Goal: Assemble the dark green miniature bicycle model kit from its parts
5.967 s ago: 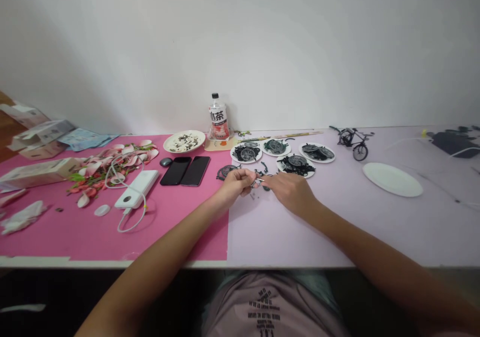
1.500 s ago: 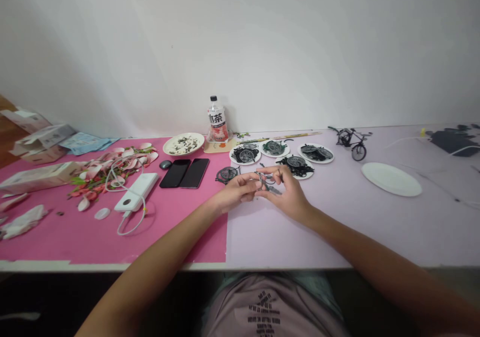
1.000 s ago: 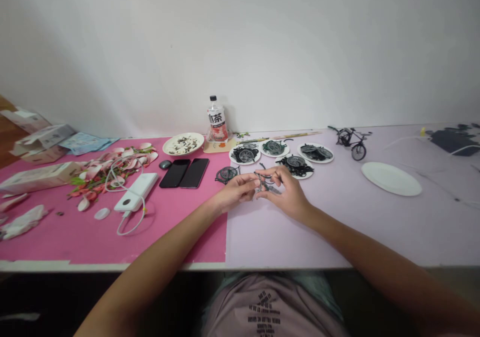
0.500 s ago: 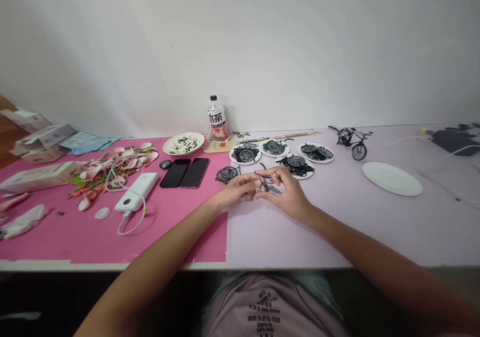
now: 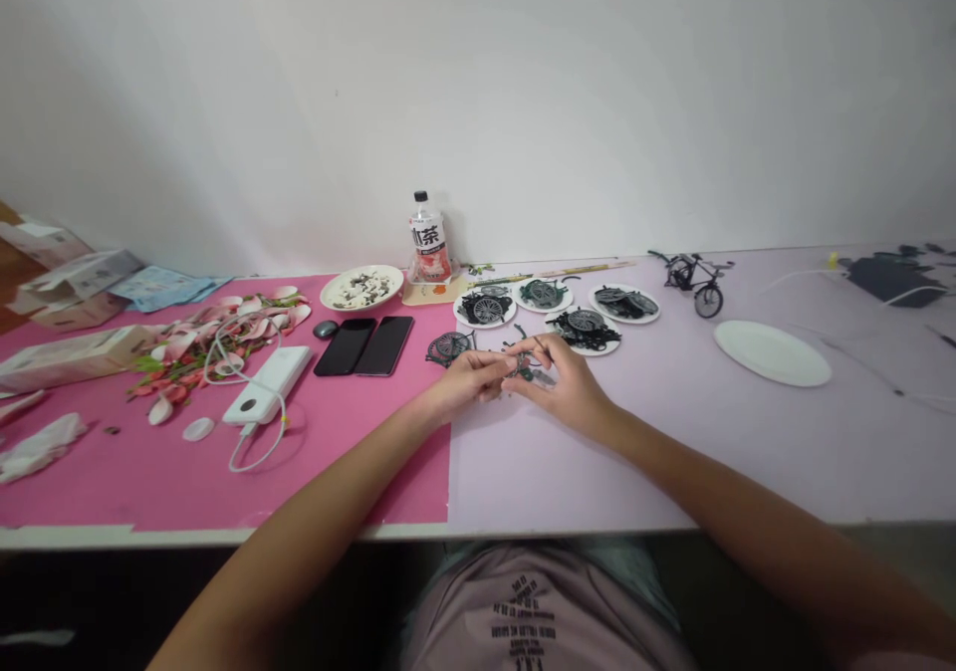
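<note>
Over the pale part of the table, my left hand (image 5: 472, 382) pinches a small dark model bicycle part (image 5: 524, 362) between thumb and fingertips. My right hand (image 5: 566, 380) is curled around the other side of the same part, its thumb and fingers meeting my left fingertips. Much of the part is hidden by the fingers. Just beyond my left hand lies a dark spoked toy wheel piece (image 5: 449, 346). Behind my hands, several white plates hold dark bicycle pieces; the closest is a plate (image 5: 608, 348) heaped with wheels and small bits.
An assembled toy bicycle (image 5: 693, 281) stands at the back right, near a bare white plate (image 5: 773, 354). To the left are two phones (image 5: 384, 345), a white power bank (image 5: 267, 384) with a cable, artificial petals (image 5: 258, 323) and boxes. A drink bottle (image 5: 429, 243) stands by the wall.
My right hand's fingers have closed in toward my left fingertips, covering more of the small part. The whole view has shifted slightly; the table items stay in place.
</note>
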`<action>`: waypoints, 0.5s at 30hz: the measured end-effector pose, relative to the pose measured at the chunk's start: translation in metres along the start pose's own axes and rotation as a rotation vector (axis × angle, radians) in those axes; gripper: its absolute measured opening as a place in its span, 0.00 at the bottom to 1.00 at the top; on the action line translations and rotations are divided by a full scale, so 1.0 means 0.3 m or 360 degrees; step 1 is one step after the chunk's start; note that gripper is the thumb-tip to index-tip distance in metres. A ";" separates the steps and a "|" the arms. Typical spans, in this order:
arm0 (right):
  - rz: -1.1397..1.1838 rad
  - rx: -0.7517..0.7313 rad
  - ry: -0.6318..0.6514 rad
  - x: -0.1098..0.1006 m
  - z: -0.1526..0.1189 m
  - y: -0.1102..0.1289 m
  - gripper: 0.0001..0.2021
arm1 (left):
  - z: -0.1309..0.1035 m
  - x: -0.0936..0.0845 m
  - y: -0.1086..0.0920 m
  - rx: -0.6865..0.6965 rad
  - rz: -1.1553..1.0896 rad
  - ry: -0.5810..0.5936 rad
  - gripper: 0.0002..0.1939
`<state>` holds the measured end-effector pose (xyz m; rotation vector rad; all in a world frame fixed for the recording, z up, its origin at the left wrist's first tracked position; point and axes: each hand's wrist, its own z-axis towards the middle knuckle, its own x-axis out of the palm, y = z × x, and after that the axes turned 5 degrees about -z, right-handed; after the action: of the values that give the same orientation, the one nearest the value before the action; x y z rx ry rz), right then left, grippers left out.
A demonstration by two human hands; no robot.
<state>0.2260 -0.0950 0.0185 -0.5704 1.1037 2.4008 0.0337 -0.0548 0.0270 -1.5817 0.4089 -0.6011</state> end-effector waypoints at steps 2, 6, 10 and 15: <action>0.0078 0.0056 0.0001 0.005 0.003 -0.005 0.16 | 0.003 -0.003 -0.002 0.0024 0.0126 -0.0092 0.26; 0.0147 0.0129 -0.0080 0.012 0.004 -0.019 0.22 | 0.019 -0.009 0.003 0.0060 0.0247 -0.0205 0.25; 0.0164 0.0127 -0.0087 0.015 0.003 -0.031 0.20 | 0.031 -0.010 0.017 0.0027 0.0117 -0.0277 0.20; 0.0063 0.0156 -0.0163 0.019 0.006 -0.037 0.21 | 0.021 -0.008 0.012 0.0107 0.0079 -0.0233 0.18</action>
<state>0.2269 -0.0859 0.0099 -0.3919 1.1909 2.3656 0.0361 -0.0487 0.0228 -1.5359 0.3141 -0.4531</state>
